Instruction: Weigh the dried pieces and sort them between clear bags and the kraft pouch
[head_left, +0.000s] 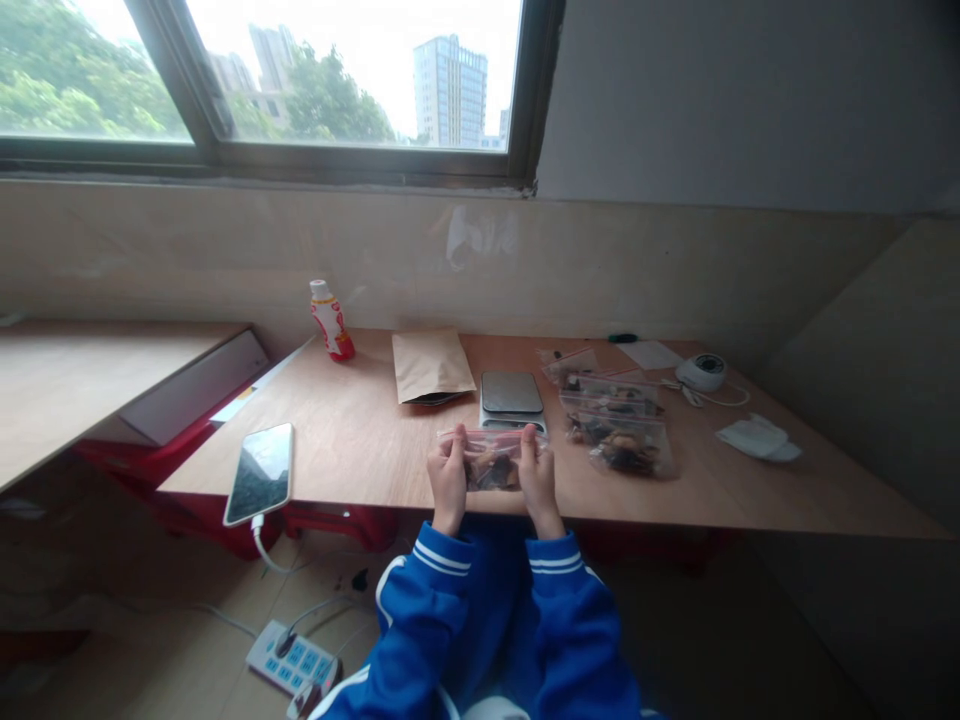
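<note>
A clear zip bag point(492, 470) with dark and tan dried pieces inside is stretched between my two hands at the table's front edge. My left hand point(448, 474) pinches the bag's left top corner, thumb up, and my right hand point(538, 474) pinches the right top corner the same way. The reddish zip strip runs along the top between the thumbs. Just beyond the bag sits a digital kitchen scale point(511, 393), its plate bare and its front partly hidden by the bag. Several similar filled zip bags point(626, 443) lie to the right of the scale.
A brown paper pouch point(433, 366) lies left of the scale, near a red-and-white bottle point(331, 322). A phone point(261, 474) with a cable overhangs the front left edge. A white camera point(701, 372) and crumpled white item point(757, 438) are at right; a power strip point(294, 658) lies on the floor.
</note>
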